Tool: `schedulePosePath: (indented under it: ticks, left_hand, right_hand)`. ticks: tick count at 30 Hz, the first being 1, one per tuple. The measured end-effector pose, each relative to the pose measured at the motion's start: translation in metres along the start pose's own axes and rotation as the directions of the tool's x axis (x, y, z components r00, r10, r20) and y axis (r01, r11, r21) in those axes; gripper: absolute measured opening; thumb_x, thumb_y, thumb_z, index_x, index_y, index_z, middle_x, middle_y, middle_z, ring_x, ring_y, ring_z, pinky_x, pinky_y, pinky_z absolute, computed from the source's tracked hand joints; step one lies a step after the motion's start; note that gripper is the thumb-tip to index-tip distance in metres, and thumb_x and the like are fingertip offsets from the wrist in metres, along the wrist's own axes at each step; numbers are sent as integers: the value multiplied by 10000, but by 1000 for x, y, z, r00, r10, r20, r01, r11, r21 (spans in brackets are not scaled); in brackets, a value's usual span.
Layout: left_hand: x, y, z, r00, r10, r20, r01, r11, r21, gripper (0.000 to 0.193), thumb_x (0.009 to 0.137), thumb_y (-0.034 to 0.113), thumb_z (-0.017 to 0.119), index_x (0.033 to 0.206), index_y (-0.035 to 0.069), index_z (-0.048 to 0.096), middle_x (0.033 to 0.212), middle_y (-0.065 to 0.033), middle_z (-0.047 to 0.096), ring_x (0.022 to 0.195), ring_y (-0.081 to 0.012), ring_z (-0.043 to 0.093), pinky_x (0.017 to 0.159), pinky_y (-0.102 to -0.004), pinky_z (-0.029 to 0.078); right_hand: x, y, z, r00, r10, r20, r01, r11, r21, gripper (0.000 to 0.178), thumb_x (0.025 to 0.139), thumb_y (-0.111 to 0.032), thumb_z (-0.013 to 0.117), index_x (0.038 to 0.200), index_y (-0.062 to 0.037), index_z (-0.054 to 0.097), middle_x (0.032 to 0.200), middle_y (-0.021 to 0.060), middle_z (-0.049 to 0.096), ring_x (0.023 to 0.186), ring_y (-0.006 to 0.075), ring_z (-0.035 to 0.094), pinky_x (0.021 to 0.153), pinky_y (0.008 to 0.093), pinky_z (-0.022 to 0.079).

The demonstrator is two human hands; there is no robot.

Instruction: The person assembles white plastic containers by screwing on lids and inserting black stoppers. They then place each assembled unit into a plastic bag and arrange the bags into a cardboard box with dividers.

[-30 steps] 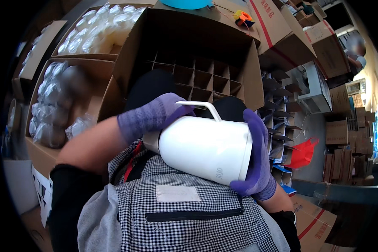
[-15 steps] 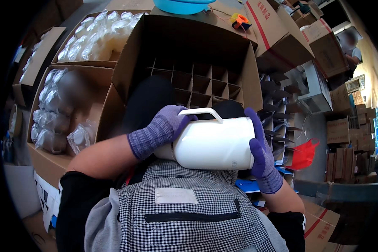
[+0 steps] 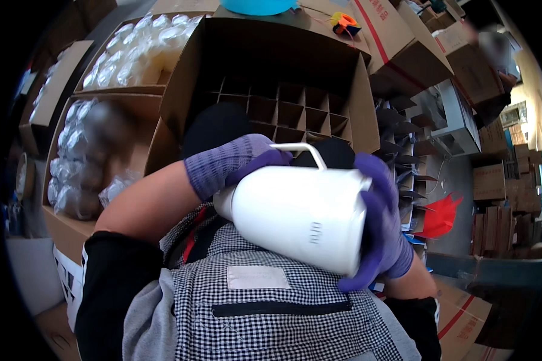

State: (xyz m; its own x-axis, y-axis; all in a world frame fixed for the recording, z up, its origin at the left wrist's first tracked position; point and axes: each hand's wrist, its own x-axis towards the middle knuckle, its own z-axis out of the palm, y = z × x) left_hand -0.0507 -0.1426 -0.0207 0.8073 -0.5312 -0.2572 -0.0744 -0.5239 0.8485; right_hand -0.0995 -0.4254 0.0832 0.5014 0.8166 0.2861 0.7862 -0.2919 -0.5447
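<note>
White jug [image 3: 295,219] held sideways above a checked apron [image 3: 253,331]

The jug lies on its side in front of the wearer, narrow end to the left, wide base to the right, its handle [image 3: 312,151] on the side away from the body. Support at both ends likely shares the weight and keeps the smooth, rounded shell from rolling. The left grip [image 3: 244,159], in a purple glove, appears clamped on the narrow end beside the handle, its fingertips mostly hidden; the matching right grip [image 3: 388,222] is closed around the base, digits spread across the rim. The left forearm [image 3: 147,198] slants in from the left; the right forearm [image 3: 412,281] rises from the lower right. Whether jug and apron touch cannot be told. Beyond the dark-clad knees [image 3: 217,129] stands an open carton [image 3: 362,117], its dividers [image 3: 292,111] presumably there to keep items apart. Another carton [image 3: 69,231] at left holds plastic-wrapped items [image 3: 66,177]; a red bag [image 3: 441,219] lies at right.
</note>
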Motion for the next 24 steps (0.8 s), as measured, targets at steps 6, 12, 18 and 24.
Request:
schedulePosePath:
  ticks: [6,12,18,24]
  left_hand:
    - [-20,16,43,670,93,-737,-261,958,-116,300,982,271,573,1067,28,727,949,-140,743,882,-255,728,816,-357,579]
    - [-22,-4,19,918,-108,-383,-89,882,-462,421,997,350,485,1081,0,701,929,-143,743,841,-209,728,792,-331,585]
    - [-30,26,2,880,-34,-474,-79,973,-217,291,976,259,541,1058,45,721,994,-132,740,918,-248,729,874,-354,575]
    - [-35,30,19,621,418,-663,-263,908,326,207,884,146,635,1043,42,717,1052,-151,735,1007,-304,716,892,-386,574]
  right_hand:
    - [-12,40,36,657,750,-82,-412,448,794,1046,830,-547,657,1607,-112,108,1498,247,392,1330,382,504,1101,497,435]
    - [-9,32,-3,826,555,96,-539,729,422,1325,660,-856,651,1603,-92,119,1580,280,235,1454,385,319,1172,471,317]
    - [-4,27,20,878,475,-57,-397,791,465,1284,664,-769,742,1597,-104,162,1598,230,237,1446,393,344,1146,495,364]
    - [-16,46,63,658,748,83,-216,82,973,766,989,-552,506,1523,-33,326,1422,204,535,1275,304,573,1037,460,507]
